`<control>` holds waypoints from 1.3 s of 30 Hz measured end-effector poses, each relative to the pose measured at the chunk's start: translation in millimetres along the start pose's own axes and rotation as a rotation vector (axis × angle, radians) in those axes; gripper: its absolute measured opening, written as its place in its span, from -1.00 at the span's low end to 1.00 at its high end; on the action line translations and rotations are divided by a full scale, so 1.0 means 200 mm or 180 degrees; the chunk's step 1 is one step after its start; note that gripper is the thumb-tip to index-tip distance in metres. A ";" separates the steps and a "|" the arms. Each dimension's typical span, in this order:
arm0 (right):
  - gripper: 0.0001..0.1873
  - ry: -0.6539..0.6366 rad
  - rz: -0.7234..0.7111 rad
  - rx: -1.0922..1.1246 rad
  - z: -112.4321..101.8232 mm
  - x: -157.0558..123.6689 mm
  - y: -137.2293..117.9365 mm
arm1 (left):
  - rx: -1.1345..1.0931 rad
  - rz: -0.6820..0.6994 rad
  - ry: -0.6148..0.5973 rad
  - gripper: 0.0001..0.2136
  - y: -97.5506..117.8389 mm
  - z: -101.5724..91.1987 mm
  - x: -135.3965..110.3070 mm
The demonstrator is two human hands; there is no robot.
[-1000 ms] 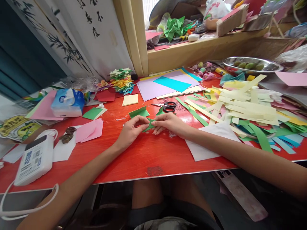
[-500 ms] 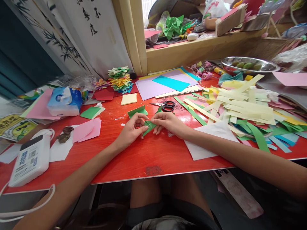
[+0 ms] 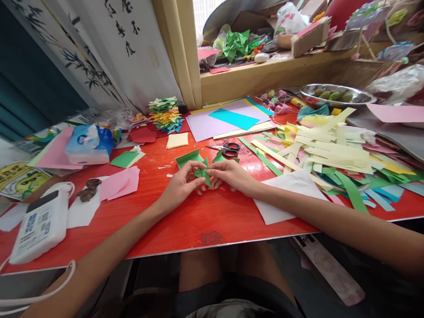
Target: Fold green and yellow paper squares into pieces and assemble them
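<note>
A small folded piece of green paper (image 3: 204, 172) with pointed corners is held just above the red table (image 3: 172, 229). My left hand (image 3: 185, 181) pinches its left side between thumb and fingers. From the other side, my right hand (image 3: 232, 175) grips its right edge, the lower fingers curled beneath. Right behind my left hand lies a creased green paper (image 3: 189, 157). Another green piece (image 3: 220, 155) is partly hidden behind my right hand, beside black-handled scissors (image 3: 229, 150).
Cut paper strips (image 3: 338, 152) pile up at the right, near a white sheet (image 3: 288, 196). Purple paper (image 3: 200, 126) lies at the back. A tissue pack (image 3: 89, 143), pink papers (image 3: 119, 183) and a white device (image 3: 39, 227) occupy the left. A metal bowl (image 3: 367, 98) stands at back right.
The folded green paper has turned in my fingers and now shows a pointed tip upward, where before it lay slanted. Both hands keep their pinch. The view has shifted slightly.
</note>
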State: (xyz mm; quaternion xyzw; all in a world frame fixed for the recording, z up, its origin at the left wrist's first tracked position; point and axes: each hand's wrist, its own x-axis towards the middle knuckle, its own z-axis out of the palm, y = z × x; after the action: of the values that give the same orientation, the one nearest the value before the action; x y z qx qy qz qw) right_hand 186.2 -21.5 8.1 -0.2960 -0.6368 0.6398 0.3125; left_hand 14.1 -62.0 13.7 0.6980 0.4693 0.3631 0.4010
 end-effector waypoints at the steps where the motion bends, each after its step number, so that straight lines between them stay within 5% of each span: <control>1: -0.81 0.0034 -0.0014 0.0014 0.00 0.00 0.00 | 0.0367 0.0120 0.0093 -0.75 0.00 0.00 0.00; 7: -0.78 0.0053 0.0038 0.0350 0.01 -0.01 0.00 | 0.1729 0.1249 0.0385 -0.63 -0.01 -0.02 0.01; 15: -0.81 -0.0092 0.0043 0.0348 0.02 -0.03 -0.02 | 0.2255 0.1618 0.0363 -0.61 -0.05 -0.04 0.02; 24: -0.82 -0.0105 -0.0089 0.0289 0.02 -0.03 -0.01 | 0.1666 0.1260 0.0146 -0.68 -0.02 -0.02 -0.01; 31: -0.77 0.0329 -0.0248 0.0243 0.02 -0.01 0.00 | 0.0421 0.0104 0.0527 -0.69 -0.01 -0.03 0.00; 39: -0.73 -0.0237 0.0035 0.0315 0.00 0.00 0.00 | -0.0144 0.0193 0.0497 -0.73 0.00 -0.02 0.01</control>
State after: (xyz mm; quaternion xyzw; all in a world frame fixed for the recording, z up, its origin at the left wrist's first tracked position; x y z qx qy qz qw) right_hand 186.2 -22.5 8.9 -0.2596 -0.6139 0.6828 0.2992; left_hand 11.3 -60.1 15.4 0.6723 0.4694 0.4388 0.3676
